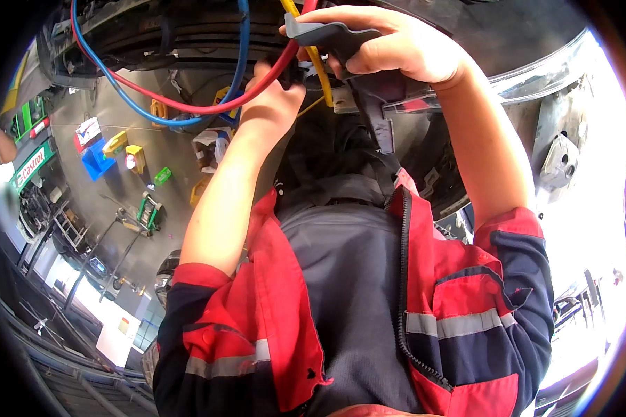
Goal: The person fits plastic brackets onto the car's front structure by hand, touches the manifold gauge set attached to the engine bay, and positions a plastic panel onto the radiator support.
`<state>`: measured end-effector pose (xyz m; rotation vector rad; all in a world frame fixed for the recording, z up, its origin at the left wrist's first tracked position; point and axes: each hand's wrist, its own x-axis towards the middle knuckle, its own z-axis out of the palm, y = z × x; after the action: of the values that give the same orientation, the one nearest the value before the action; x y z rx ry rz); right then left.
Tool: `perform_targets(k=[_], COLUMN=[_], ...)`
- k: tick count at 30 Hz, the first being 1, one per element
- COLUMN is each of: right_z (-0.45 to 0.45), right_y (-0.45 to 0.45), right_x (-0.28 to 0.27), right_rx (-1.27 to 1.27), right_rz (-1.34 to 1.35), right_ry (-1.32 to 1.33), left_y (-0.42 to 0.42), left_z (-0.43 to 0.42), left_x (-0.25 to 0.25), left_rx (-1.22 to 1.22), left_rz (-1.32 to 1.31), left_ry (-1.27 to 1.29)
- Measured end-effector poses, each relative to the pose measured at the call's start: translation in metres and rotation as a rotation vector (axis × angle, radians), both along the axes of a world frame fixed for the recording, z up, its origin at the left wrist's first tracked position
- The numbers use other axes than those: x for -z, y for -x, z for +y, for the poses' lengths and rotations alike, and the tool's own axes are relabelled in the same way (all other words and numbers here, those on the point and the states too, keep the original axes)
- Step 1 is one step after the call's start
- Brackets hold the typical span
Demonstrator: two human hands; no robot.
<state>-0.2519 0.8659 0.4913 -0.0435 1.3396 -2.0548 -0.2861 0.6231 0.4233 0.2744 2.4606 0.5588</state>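
Note:
My right hand (414,52) grips a dark grey plastic part (337,36) with its thumb and fingers. The part is bent, and a channel-shaped dark section (377,115) hangs below my fingers; I cannot tell whether the two are one piece. My left hand (268,104) reaches under the hoses, its fingers curled at a small dark object that is partly hidden. A red hose (209,108) passes across in front of my left hand. Beside it loops a blue hose (243,52), and a yellow hose (320,69) runs down between my hands.
Dark vehicle bodywork (494,31) fills the top, close to both hands. On the floor at left are a blue container (97,161), yellow bottles (135,160) and a green-framed jack (148,210). A Castrol sign (31,167) stands farther left, near part of another person (5,146).

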Motion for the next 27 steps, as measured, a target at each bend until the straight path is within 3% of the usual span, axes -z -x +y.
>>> perform_targets(k=[14,20,24,27], right_z=[-0.001,-0.002,0.000,-0.002], right_y=[0.001,-0.002,-0.003,-0.002], right_x=[-0.002,0.001,0.001,0.011], right_rx=[0.012,0.046,0.036,0.053], right_rz=[0.029,-0.015,-0.050,0.105], right_ry=[0.017,0.006,-0.009,-0.047], left_y=[0.006,0.005,0.008,0.008], left_z=[-0.006,-0.002,-0.009,-0.012], left_x=[0.027,0.020,0.032,0.030], left_rx=[0.037,0.145,0.150,0.120], left_rz=[-0.102,-0.035,-0.076,-0.053], left_ry=[-0.257,-0.093,-0.128,-0.126])
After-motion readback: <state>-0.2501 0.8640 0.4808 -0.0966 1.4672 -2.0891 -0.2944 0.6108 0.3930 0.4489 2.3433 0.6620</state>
